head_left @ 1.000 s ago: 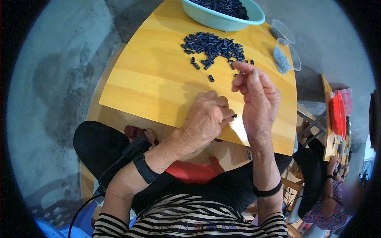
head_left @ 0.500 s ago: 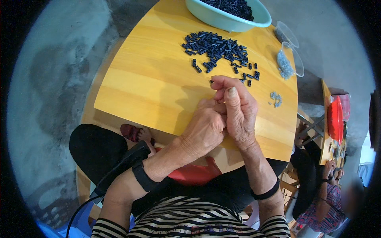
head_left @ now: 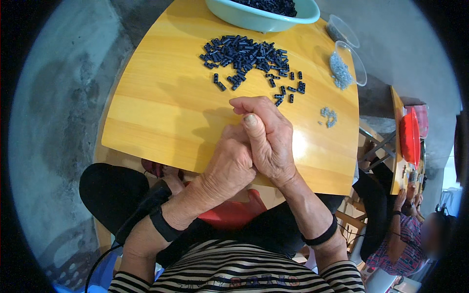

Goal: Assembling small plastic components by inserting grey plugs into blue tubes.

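Observation:
My left hand [head_left: 229, 161] and my right hand [head_left: 274, 141] are pressed together above the near part of the yellow wooden table [head_left: 151, 107]. The left fingers are curled and tucked in against the right palm. Over them bends the right hand, its thumb lying on top and its index finger crooked. Whatever they hold is hidden between them. Beyond the fingertips, several loose black plastic pieces [head_left: 291, 98], short blocks with holes, lie in front of a larger pile of black pieces [head_left: 249, 53]. Right of my hands is a small heap of grey bits [head_left: 330, 117].
A pale green basin [head_left: 259, 22] full of black pieces stands at the far edge. Clear plastic tubs [head_left: 361, 68] hold grey bits at the far right. Another person [head_left: 398, 239] sits at a second table with a red basin [head_left: 409, 136].
The whole view has shifted, so table and hands appear farther left. My hands stay pressed together, with the left fingers tucked slightly deeper under the right hand.

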The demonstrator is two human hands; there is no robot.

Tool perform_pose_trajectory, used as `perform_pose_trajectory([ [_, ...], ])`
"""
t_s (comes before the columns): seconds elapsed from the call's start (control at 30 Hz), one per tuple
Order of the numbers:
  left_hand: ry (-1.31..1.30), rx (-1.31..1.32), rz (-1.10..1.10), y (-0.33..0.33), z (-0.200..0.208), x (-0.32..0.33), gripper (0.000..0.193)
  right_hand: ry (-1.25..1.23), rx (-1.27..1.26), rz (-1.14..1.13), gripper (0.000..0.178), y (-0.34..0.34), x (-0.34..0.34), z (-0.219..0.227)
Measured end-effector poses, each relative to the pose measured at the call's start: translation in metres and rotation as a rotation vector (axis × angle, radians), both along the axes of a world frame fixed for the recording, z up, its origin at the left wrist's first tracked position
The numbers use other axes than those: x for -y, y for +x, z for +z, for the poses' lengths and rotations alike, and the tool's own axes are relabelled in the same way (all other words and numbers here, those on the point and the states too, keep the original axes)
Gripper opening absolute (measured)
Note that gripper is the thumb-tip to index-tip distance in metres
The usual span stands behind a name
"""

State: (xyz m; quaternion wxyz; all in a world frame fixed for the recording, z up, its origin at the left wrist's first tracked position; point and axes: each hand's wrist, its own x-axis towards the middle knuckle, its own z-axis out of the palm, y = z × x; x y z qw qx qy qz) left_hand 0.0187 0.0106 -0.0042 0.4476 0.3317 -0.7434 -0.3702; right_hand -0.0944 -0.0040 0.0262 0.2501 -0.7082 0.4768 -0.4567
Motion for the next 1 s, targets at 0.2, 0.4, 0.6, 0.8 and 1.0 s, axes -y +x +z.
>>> perform_pose_trajectory([
  [0.2,-0.107,0.060,0.018,0.002,0.000,0.001,0.027,-0.019,0.006,-0.013,0.034,0.000,-0.001,0.000],
  [0.4,-0.130,0.016,0.086,-0.004,0.011,-0.002,0.015,0.012,0.043,-0.019,0.034,-0.001,-0.002,-0.005],
  [0.6,-0.163,0.233,-0.021,0.002,0.011,0.001,0.016,0.225,0.571,-0.065,0.035,-0.029,-0.011,0.032],
  [0.8,-0.085,0.100,-0.017,-0.001,0.015,0.003,0.012,0.047,-0.170,-0.073,0.036,-0.069,-0.067,0.030],
  [1.0,0.208,0.104,-0.161,0.004,0.040,-0.004,0.010,-0.229,-0.444,-0.085,0.039,-0.049,-0.086,0.017],
])
